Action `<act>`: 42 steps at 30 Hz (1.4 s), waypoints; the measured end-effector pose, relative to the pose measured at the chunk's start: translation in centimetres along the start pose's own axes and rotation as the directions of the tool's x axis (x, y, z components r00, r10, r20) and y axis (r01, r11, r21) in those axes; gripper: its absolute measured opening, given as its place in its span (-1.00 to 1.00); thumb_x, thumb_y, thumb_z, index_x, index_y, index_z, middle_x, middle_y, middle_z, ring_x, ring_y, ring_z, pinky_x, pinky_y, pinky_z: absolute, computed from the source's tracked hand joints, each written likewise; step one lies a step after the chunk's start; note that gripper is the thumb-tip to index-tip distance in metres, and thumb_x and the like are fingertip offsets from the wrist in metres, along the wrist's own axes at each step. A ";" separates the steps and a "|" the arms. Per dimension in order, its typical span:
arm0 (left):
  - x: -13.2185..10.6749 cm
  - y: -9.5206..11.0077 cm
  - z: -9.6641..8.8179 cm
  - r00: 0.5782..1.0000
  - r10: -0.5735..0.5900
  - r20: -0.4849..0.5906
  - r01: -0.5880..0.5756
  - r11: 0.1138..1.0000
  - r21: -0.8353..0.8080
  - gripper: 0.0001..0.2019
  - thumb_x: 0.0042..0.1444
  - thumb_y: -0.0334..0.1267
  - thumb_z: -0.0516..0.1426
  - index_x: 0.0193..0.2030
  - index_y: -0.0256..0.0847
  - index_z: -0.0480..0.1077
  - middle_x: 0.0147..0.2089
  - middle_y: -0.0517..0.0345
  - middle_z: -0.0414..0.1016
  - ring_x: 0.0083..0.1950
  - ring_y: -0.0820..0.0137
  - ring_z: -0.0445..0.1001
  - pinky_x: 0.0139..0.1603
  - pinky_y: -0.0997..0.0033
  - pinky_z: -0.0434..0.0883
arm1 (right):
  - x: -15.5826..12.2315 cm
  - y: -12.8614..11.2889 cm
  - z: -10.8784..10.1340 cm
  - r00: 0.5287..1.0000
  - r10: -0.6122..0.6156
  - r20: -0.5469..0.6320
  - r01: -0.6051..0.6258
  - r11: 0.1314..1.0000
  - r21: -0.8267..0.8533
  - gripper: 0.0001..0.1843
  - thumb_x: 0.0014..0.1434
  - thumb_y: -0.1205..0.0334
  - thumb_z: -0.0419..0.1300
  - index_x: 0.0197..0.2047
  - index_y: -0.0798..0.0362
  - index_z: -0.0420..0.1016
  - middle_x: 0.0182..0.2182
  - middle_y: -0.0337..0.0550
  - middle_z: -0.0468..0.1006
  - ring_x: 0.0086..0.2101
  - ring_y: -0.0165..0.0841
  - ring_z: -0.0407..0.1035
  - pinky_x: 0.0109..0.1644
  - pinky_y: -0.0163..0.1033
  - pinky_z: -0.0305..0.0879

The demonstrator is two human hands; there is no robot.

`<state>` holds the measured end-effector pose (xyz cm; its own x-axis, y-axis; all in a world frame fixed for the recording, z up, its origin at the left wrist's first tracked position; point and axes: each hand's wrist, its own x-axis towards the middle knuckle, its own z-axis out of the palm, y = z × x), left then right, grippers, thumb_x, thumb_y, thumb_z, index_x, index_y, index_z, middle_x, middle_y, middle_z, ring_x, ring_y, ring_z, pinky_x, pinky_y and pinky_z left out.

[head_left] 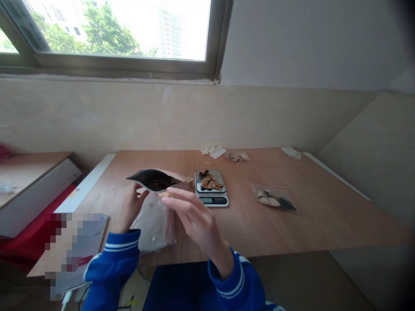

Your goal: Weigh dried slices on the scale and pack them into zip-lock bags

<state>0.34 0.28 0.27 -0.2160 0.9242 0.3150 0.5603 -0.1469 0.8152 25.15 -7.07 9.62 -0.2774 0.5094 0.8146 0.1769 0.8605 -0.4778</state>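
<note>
Pieces [211,183] sit on the scale [212,201], between the table's [243,235] back and front edges; left hand [131,205] holds the bag [144,176] open, right hand [197,218] pinches a tan piece [166,194], and more seem left inside.

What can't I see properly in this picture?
All in the head view:
Open bag: deep inside, hidden by shadow.
Scale: numbers too small to read.
Flat grey thing: partly covered by blurry squares.
Pink thing: cut off by the left edge.
</note>
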 end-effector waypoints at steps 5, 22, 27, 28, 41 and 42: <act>0.8 0.8 0.6 0.996 -0.025 -0.086 0.027 0.999 0.019 -0.48 0.13 0.11 0.06 0.08 -0.23 0.24 -0.01 -0.15 0.51 0.04 0.11 0.51 -0.09 0.09 0.48 | -6.0 4.6 -3.3 0.819 0.446 -0.361 -0.422 0.895 0.147 -0.56 0.26 0.31 0.19 0.20 -0.10 0.33 0.13 -0.05 0.48 -0.03 -0.29 0.51 0.03 -0.16 0.52; -6.3 4.6 0.8 0.997 0.072 0.001 -0.072 0.989 0.131 -0.64 0.23 -0.05 0.01 0.07 -0.19 0.32 0.08 -0.10 0.46 0.13 0.15 0.43 0.13 0.02 0.38 | -6.6 25.0 -9.0 0.636 0.719 -0.280 -0.696 0.691 0.194 -0.49 -0.12 -0.07 0.38 -0.19 0.09 0.45 -0.13 0.10 0.58 -0.16 -0.22 0.48 0.03 -0.03 0.40; -9.2 4.9 -0.8 0.997 0.080 -0.014 -0.076 0.978 0.193 -0.69 0.27 -0.09 -0.02 0.07 -0.13 0.32 0.08 -0.07 0.44 0.16 0.14 0.39 0.20 0.02 0.33 | -7.1 25.4 -7.8 0.691 0.673 -0.264 -0.685 0.726 0.058 -0.55 0.02 -0.12 0.26 -0.22 0.10 0.49 -0.18 0.12 0.59 -0.17 -0.19 0.48 0.02 0.00 0.39; -9.7 4.5 -1.4 0.997 0.075 -0.035 -0.065 0.970 0.233 -0.68 0.27 -0.09 -0.02 0.08 -0.13 0.31 0.09 -0.07 0.43 0.16 0.13 0.39 0.20 0.01 0.32 | -7.3 25.1 -7.8 0.704 0.662 -0.259 -0.680 0.732 0.022 -0.56 0.05 -0.12 0.23 -0.21 0.11 0.49 -0.17 0.13 0.59 -0.16 -0.18 0.48 0.02 0.01 0.39; -13.8 -4.5 -9.3 0.774 -0.426 -0.468 0.633 0.518 0.575 0.15 -0.11 0.39 0.04 0.37 -0.62 -0.09 0.34 -0.74 -0.04 0.35 -0.50 -0.03 0.21 -0.45 0.05 | -15.7 15.9 -8.4 0.725 0.515 -0.457 -0.668 0.688 -0.283 -0.63 0.23 0.00 0.04 -0.17 0.05 0.54 -0.22 0.05 0.60 -0.28 -0.17 0.43 -0.23 -0.05 0.37; -13.6 -5.3 -9.4 0.771 -0.448 -0.452 0.636 0.514 0.576 0.17 -0.14 0.38 0.06 0.38 -0.59 -0.13 0.34 -0.75 -0.05 0.36 -0.50 -0.03 0.19 -0.47 0.06 | -16.7 14.5 -8.2 0.739 0.496 -0.455 -0.653 0.691 -0.308 -0.67 0.24 0.04 0.04 -0.18 0.04 0.54 -0.24 0.04 0.59 -0.28 -0.17 0.43 -0.23 -0.06 0.37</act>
<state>-7.25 -14.88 -3.78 -0.7790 0.6195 0.0969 0.6110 0.7153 0.3391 40.05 -3.16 -8.24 0.3126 0.7981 0.5150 0.5944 0.2585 -0.7615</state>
